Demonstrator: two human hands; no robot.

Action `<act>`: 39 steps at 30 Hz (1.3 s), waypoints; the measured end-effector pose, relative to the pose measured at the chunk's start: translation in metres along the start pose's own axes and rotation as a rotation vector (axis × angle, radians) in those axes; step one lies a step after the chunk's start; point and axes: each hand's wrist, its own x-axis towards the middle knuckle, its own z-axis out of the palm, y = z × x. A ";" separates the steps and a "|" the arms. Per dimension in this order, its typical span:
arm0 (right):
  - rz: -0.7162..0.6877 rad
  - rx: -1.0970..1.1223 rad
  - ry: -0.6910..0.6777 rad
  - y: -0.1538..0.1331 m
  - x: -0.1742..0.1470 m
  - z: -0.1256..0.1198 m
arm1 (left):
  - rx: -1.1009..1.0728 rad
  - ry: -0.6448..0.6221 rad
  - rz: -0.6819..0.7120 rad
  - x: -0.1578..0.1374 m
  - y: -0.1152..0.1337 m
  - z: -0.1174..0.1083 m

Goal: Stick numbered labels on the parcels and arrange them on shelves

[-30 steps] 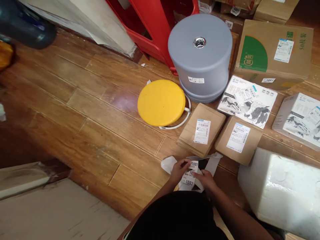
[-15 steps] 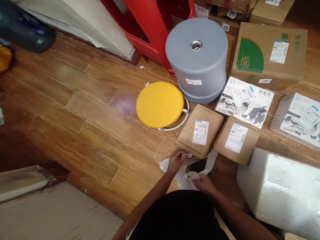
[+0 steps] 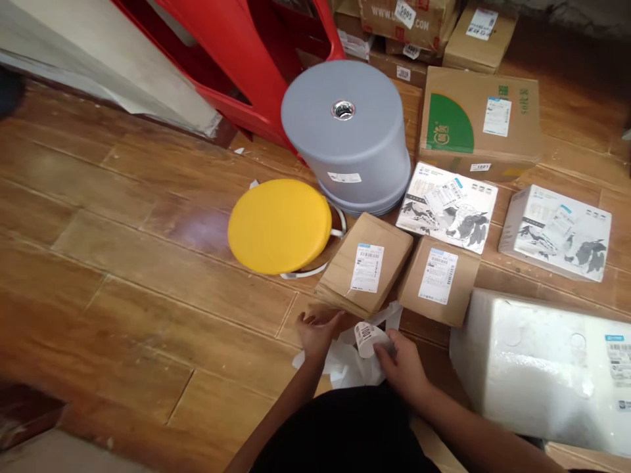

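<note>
My right hand (image 3: pixel 401 368) is closed on a curled roll of white labels (image 3: pixel 366 340), and a label printed 1001 faces up on it. White backing strip (image 3: pixel 348 364) trails loosely below and behind the roll. My left hand (image 3: pixel 315 336) is at the near edge of a brown cardboard box (image 3: pixel 365 263) bearing a white shipping label. Its thumb and fingers are spread, with nothing visible between them; whether the fingertips touch the box I cannot tell. A second brown box (image 3: pixel 438 279) with a similar label sits just right of the first.
A yellow round stool seat (image 3: pixel 280 226) and a grey round stool (image 3: pixel 345 131) stand beyond the boxes, near red plastic furniture (image 3: pixel 236 59). White cow-print boxes (image 3: pixel 448 207), a green-marked carton (image 3: pixel 480 118) and a white foam box (image 3: pixel 532 368) fill the right side.
My left hand held a small label at the box's near edge; that label no longer shows in its fingers, which have spread. The roll has turned, showing 1001. The view has shifted right.
</note>
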 end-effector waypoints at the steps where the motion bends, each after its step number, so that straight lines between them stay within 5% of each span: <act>1: -0.073 -0.057 -0.007 -0.014 -0.004 -0.011 | 0.047 -0.019 -0.005 0.001 0.004 -0.002; 7: -0.288 -0.289 -0.244 -0.071 -0.014 -0.087 | 0.239 -0.185 0.057 0.003 0.043 0.002; 12: -0.290 -0.020 -0.318 -0.078 0.010 -0.160 | 0.246 -0.129 0.148 -0.025 0.093 -0.010; 15: -0.143 0.245 -0.316 -0.087 0.023 -0.191 | 0.080 -0.281 0.312 -0.065 0.160 -0.019; 17: -0.097 0.380 -0.306 -0.100 0.023 -0.206 | -0.204 -0.639 0.439 -0.097 0.220 -0.018; 20: -0.157 0.459 -0.255 -0.127 0.005 -0.221 | -0.312 -0.926 0.209 -0.145 0.305 -0.012; 23: -0.268 0.432 -0.098 -0.155 -0.033 -0.231 | -0.356 -0.973 -0.007 -0.193 0.359 -0.022; 27: -0.359 0.375 0.077 -0.205 -0.105 -0.246 | -0.443 -0.879 0.202 -0.266 0.395 -0.076; 32: -0.366 0.462 0.044 -0.301 -0.224 -0.271 | -0.466 -0.679 0.524 -0.382 0.448 -0.182; 36: -0.360 0.628 -0.200 -0.384 -0.340 -0.298 | -0.538 -0.550 0.484 -0.498 0.494 -0.268; 39: -0.475 0.502 -0.194 -0.431 -0.422 -0.313 | -0.613 -0.395 0.404 -0.590 0.512 -0.317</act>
